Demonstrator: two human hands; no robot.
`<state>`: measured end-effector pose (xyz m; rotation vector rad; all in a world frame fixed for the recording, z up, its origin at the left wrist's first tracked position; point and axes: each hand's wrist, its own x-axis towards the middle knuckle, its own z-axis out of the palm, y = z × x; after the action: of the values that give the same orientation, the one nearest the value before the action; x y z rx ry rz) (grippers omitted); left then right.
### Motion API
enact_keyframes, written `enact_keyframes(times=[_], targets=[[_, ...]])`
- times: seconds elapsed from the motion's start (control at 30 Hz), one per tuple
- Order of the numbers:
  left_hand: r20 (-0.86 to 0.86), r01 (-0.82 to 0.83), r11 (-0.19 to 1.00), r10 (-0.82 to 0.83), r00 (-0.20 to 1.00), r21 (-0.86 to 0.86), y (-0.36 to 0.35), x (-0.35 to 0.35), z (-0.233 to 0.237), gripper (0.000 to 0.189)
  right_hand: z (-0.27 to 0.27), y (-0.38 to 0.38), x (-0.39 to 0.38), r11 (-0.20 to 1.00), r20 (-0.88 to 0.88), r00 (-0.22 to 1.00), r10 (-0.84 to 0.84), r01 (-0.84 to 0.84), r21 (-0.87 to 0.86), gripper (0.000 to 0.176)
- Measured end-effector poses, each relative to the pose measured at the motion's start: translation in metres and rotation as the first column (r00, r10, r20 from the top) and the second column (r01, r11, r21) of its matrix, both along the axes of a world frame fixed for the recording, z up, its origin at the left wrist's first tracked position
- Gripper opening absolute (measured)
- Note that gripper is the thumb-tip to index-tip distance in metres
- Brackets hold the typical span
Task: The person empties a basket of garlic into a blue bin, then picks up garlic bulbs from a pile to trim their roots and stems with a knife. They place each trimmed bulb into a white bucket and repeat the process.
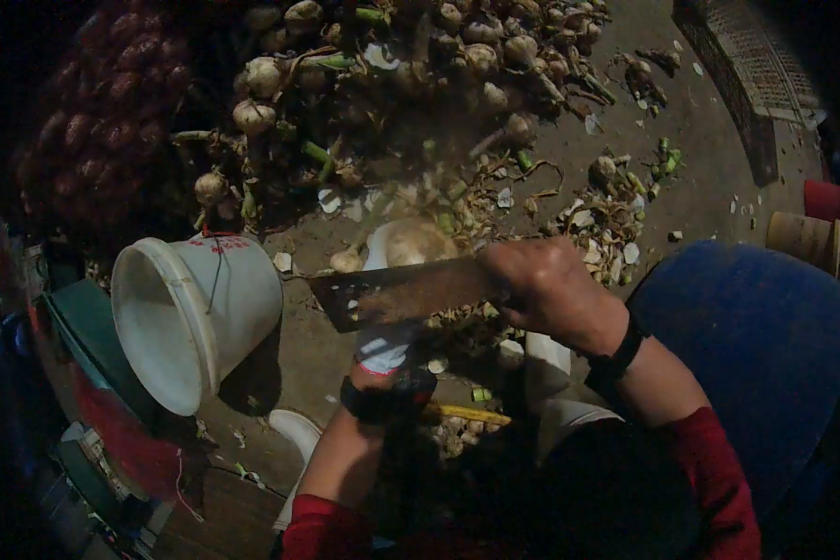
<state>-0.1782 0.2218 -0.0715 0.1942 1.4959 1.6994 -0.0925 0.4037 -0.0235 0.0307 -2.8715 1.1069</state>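
Observation:
My right hand [551, 285] is wrapped round the handle end of a cleaver [397, 291], its wide, dirty blade lying across the view to the left. Behind the blade, my left hand [381, 347] wears a white glove and is mostly covered by the cleaver. Past the blade's upper edge shows a large pale garlic bulb [422, 241], with a gloved finger along its left side. Cut stalks and dry leaf scraps [471, 191] lie on the ground just beyond.
A heap of garlic bulbs with stalks [481, 56] spreads at the back, beside a red mesh sack [103, 121]. A white bucket [238, 289] lies tipped at left. A blue drum [747, 345] stands at right, and a plastic crate [756, 65] at the back right.

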Motion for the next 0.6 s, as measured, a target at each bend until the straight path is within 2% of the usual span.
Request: enact_keyframes(times=[0.2,0.27,0.37,0.43,0.47,0.5,0.53,0.57,0.6], targets=[[0.024,-0.035,0.994,0.038,0.999,-0.104,-0.011,0.007,0.021,0.072,-0.013,0.0,0.003,0.998,0.016,1.0,0.02,-0.021,0.053,0.028],[0.008,-0.052,0.989,0.054,0.999,-0.14,-0.012,0.008,0.028,0.072,-0.026,0.001,0.005,1.0,-0.116,0.993,0.018,-0.019,-0.006,0.029],[-0.003,-0.069,0.984,0.069,0.998,-0.167,-0.005,0.006,0.029,0.072,-0.048,0.007,0.006,1.0,-0.175,0.984,-0.018,0.015,-0.015,0.03],[0.018,0.069,0.972,-0.067,0.998,-0.226,0.0,0.004,0.025,0.056,-0.062,0.008,0.008,0.999,-0.202,0.979,-0.033,0.029,-0.024,0.028],[-0.267,-0.016,0.977,-0.042,0.963,-0.212,-0.005,0.003,0.013,0.046,-0.07,0.01,0.009,0.999,-0.224,0.973,-0.048,0.042,-0.032,0.027],[-0.401,-0.055,0.992,0.006,0.916,-0.11,0.01,0.004,0.04,0.053,-0.084,0.021,0.012,0.998,-0.221,0.974,-0.051,0.045,-0.033,0.027],[-0.353,-0.01,0.996,-0.024,0.935,-0.094,0.011,0.009,0.044,0.056,-0.1,0.038,0.016,0.98,-0.061,0.978,-0.199,0.198,-0.013,0.023],[-0.297,0.026,0.996,-0.05,0.954,-0.083,0.007,0.016,0.048,0.06,-0.09,0.039,0.012,0.943,0.104,0.937,-0.334,0.333,0.025,0.019],[-0.274,-0.049,0.991,0.013,0.962,-0.127,0.01,0.011,0.05,0.062,-0.076,0.034,0.011,0.906,0.129,0.916,-0.379,0.395,-0.149,0.01]])
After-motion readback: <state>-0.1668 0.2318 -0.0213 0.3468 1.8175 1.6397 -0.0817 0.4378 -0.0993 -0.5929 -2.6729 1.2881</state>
